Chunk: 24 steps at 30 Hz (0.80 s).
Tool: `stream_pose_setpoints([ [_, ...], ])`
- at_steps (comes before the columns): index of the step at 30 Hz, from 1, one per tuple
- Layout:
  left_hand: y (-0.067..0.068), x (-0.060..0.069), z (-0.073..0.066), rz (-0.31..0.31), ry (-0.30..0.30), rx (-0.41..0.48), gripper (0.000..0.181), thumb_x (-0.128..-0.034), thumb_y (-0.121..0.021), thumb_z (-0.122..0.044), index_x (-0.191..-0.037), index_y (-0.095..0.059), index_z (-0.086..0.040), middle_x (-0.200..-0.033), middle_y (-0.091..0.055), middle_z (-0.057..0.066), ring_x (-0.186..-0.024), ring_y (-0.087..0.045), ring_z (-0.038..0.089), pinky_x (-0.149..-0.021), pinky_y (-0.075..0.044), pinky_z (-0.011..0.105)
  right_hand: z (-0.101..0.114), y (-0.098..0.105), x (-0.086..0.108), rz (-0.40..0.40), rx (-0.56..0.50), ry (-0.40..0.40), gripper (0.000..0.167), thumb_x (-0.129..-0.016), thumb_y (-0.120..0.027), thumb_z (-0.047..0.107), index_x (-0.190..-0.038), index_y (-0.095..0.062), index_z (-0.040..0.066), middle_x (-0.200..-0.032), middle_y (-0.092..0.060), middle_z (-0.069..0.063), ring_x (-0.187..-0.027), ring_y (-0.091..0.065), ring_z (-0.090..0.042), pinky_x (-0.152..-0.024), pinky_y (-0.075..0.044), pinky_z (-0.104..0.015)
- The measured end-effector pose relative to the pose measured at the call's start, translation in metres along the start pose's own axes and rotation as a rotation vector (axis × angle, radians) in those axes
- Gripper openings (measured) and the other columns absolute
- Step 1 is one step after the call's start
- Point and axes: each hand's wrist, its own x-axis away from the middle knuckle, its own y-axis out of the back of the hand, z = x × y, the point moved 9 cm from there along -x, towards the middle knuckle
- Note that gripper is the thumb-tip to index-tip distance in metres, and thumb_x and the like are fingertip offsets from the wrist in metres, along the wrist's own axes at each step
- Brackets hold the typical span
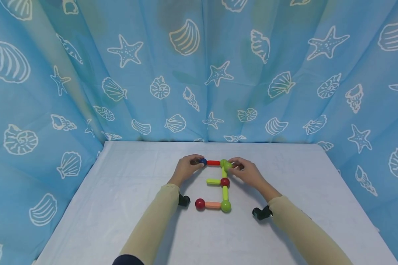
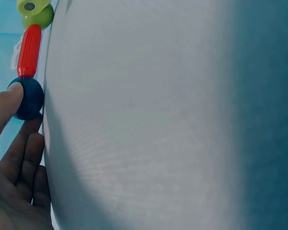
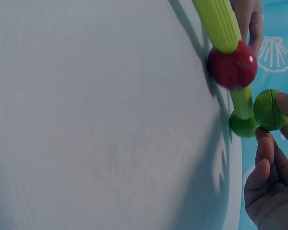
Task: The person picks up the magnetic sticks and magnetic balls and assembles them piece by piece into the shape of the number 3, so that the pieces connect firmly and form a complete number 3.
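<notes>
A flat figure of toy balls and rods lies on the white table. At its far left end my left hand [image 1: 187,168] pinches a blue ball [image 2: 32,98] between thumb and fingers. A red rod [image 1: 213,162] joins that ball to a green ball [image 3: 243,125] at the far right corner. Right beside this corner my right hand [image 1: 248,172] holds another green ball [image 3: 270,110], with a seam round it, by thumb and fingertips. Whether the two green balls touch is unclear. Below, a lime rod [image 1: 224,173] leads to a red ball [image 1: 224,182].
From the middle red ball a lime rod [image 1: 213,182] points left and another lime rod [image 1: 225,193] runs to a near green ball [image 1: 226,205]. A peach rod [image 1: 213,205] links that to a red ball [image 1: 200,204]. A blue shell-print curtain [image 1: 192,73] hangs behind the table [image 1: 136,221].
</notes>
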Motion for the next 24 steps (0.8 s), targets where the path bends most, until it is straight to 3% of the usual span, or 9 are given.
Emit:
stream_pose_setpoints([
  [13, 0.001, 0.002, -0.001, 0.020, 0.024, -0.006, 0.033, -0.0951, -0.074, -0.022, -0.128, -0.070, -0.024, -0.121, -0.070, 0.003, -0.107, -0.062, 0.022, -0.102, -0.049, 0.042, 0.021, -0.014, 0.009, 0.027, -0.018, 0.052, 0.037, -0.094, -0.074, 0.028, -0.128, -0.066, 0.016, -0.110, -0.069, -0.004, -0.090, -0.056, -0.020, -0.072, -0.049, -0.032],
  [24, 0.001, 0.003, -0.003, 0.020, 0.009, -0.016, 0.032, -0.0957, -0.073, -0.024, -0.127, -0.070, -0.023, -0.118, -0.071, 0.004, -0.104, -0.063, 0.022, -0.100, -0.049, 0.042, 0.036, -0.032, 0.011, 0.061, -0.052, 0.055, 0.035, -0.093, -0.076, 0.029, -0.125, -0.067, 0.017, -0.104, -0.069, 0.000, -0.088, -0.058, -0.019, -0.068, -0.052, -0.030],
])
